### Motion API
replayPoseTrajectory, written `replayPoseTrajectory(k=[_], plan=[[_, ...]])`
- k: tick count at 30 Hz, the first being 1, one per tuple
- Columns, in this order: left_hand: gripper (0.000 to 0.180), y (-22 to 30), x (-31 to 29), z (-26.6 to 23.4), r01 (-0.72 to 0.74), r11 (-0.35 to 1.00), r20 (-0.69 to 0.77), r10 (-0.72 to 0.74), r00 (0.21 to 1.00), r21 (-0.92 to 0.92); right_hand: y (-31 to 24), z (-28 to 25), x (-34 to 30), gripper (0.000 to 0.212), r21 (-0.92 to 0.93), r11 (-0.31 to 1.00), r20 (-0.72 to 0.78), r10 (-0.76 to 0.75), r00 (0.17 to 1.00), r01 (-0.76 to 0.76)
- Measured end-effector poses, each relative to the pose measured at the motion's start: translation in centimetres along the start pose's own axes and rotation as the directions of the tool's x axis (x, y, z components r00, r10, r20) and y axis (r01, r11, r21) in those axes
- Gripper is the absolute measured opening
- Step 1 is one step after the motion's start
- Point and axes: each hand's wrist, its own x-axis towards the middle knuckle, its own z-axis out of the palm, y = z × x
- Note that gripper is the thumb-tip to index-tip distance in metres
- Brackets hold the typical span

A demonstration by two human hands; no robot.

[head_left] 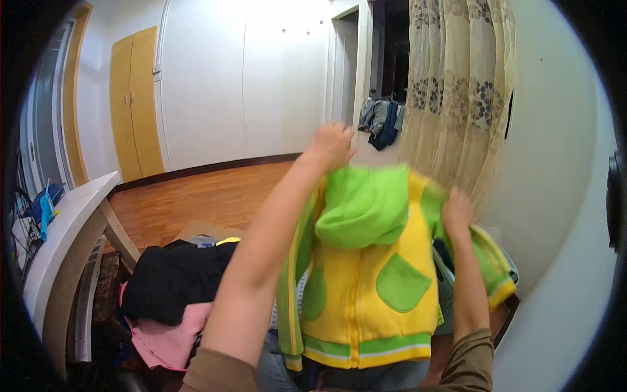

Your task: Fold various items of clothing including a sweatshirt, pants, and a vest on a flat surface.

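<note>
A yellow and green hooded jacket [356,274] hangs in front of me, its zip facing me and its green hood folded forward at the top. My right hand [458,210] is closed on the jacket near the top of its right-side sleeve, which droops outward to a yellow cuff. Raised just above and left of the hood is my left hand [332,145], slightly blurred, its fingers curled together. Whether cloth or anything else is between those fingers is hidden. The hem hangs over my lap in blue jeans.
Left of my lap lies a pile with a black garment [173,277] over a pink one [171,336]. A white table [72,242] stands further left. Behind the jacket, at right, a light-coloured container is partly hidden. A curtain [450,91] and hanging clothes [385,124] are beyond.
</note>
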Motion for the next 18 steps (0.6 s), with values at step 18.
replayPoseTrajectory(k=[18], plan=[[0.059, 12.1, -26.6, 6.9, 0.181, 0.984, 0.886, -0.09, 0.454, 0.007, -3.2, 10.1, -22.5, 0.034, 0.418, 0.867, 0.441, -0.454, 0.774, 0.271]])
